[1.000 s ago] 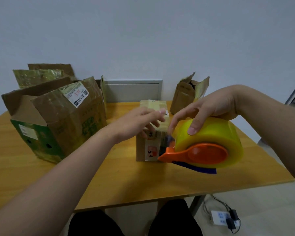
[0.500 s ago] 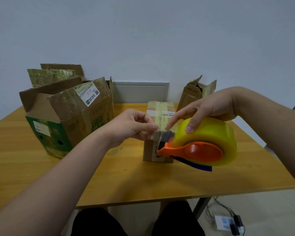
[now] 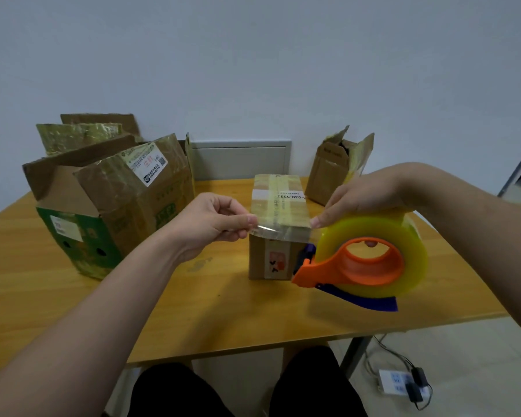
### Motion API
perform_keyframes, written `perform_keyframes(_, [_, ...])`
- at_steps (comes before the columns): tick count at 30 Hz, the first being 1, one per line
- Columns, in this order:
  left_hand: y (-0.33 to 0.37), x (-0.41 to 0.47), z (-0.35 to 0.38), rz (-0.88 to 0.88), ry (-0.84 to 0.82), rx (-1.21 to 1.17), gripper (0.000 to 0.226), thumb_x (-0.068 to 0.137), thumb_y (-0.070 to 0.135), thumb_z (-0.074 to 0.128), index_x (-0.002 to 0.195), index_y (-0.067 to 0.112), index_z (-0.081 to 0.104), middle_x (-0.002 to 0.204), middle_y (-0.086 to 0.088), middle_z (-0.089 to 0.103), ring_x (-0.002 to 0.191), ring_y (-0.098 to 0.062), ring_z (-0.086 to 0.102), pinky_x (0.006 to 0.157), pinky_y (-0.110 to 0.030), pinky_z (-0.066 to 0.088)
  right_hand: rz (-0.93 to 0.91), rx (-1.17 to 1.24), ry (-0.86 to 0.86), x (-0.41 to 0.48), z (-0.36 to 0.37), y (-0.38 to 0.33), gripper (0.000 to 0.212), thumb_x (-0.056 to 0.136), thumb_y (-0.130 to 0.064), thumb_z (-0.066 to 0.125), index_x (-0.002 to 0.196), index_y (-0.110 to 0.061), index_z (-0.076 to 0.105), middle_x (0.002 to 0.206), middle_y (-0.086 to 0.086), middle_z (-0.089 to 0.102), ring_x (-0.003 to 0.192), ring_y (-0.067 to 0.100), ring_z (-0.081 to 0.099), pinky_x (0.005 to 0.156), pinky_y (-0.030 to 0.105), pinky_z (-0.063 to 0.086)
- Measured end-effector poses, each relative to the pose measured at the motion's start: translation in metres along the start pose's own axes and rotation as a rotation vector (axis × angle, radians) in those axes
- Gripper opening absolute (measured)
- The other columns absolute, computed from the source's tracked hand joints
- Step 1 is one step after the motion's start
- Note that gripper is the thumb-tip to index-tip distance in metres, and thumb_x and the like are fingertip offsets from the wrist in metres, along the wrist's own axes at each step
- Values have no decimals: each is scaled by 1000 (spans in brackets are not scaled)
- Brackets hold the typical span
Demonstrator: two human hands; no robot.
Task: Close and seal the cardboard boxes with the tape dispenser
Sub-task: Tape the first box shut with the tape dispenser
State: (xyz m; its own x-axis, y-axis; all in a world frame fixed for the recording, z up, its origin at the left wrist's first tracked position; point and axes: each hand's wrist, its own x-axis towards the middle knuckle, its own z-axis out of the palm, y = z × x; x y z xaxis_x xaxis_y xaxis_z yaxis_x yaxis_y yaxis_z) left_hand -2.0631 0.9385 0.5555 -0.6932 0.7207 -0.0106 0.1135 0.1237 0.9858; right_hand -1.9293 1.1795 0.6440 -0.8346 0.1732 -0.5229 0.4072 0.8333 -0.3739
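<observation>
Grips the orange tape dispenser (image 3: 367, 263) over its yellow roll with the right hand (image 3: 364, 197), just right of the small closed box (image 3: 271, 260) on the desk (image 3: 223, 311). Pinches the free end of the clear tape strip (image 3: 280, 231) between thumb and curled fingers of the left hand (image 3: 214, 222) just left of that box, stretched across its near top edge, likely to lay it flat. Leaves the large open box (image 3: 118, 212) well left of it and a smaller open box (image 3: 331, 176) behind to the right, flaps up, unsealed.

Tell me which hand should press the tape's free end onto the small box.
Left. The left hand pinches the end of the clear tape strip beside the small closed brown cardboard box; the right hand grips the orange-and-yellow tape dispenser.
</observation>
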Motion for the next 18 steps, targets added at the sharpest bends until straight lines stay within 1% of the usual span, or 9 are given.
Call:
perform_keyframes(1, [1,1,1,-7,4,-2,17,79,16,82,86,3,74,76,-14,69,66,-15,65,58,-20,54,11,1,-11,0,0,2,63,79,-64,72,123,-19,67,98,3,77,90,22,76,77,36,62])
perform_keyframes(3, [3,3,4,-36,29,-12,12,83,15,81,86,5,75,76,-14,70,67,-15,67,57,-21,54,34,77,-39,-2,-4,7,64,71,-59,76,121,-20,68,105,9,78,97,30,76,85,42,62])
perform_keyframes(5, [5,6,6,-63,55,-2,15,83,18,81,88,6,76,79,-14,73,68,-15,70,57,-23,55,51,138,-45,-4,-10,10,61,68,-55,78,117,-19,71,106,13,77,98,34,75,87,45,61])
perform_keyframes(7, [6,11,7,-80,79,26,23,79,23,84,91,4,78,86,-16,77,74,-17,73,63,-26,57,50,94,-45,-3,-15,9,50,76,-53,75,110,-16,75,101,12,78,90,30,75,82,41,60])
perform_keyframes(9, [7,14,8,-97,99,48,29,76,25,85,93,3,78,89,-16,78,79,-19,74,69,-28,60,49,26,-22,1,-17,5,39,84,-51,72,96,-14,77,88,8,77,78,24,74,75,36,59])
perform_keyframes(11, [7,16,11,-119,113,44,36,70,27,86,94,1,79,87,-16,78,79,-19,74,70,-27,61,57,-10,6,7,-19,1,36,86,-52,72,88,-16,74,78,4,76,70,20,73,70,34,57])
perform_keyframes(14, [6,19,11,-161,121,9,37,68,23,86,94,-2,79,83,-18,76,71,-17,71,61,-22,60,93,-51,14,19,-21,-6,35,85,-53,74,87,-18,71,70,1,75,63,19,73,68,33,57])
perform_keyframes(16, [6,23,10,-186,134,3,31,73,18,86,94,-3,78,82,-19,76,68,-16,70,56,-20,58,119,-81,0,26,-22,-9,37,83,-55,76,89,-18,70,70,2,76,64,20,74,71,34,58])
perform_keyframes(18, [7,25,11,-201,146,0,25,76,16,86,93,-2,79,82,-18,76,67,-16,71,54,-20,57,135,-89,-14,29,-25,-9,38,82,-55,76,90,-18,71,72,3,76,65,21,74,70,34,58])
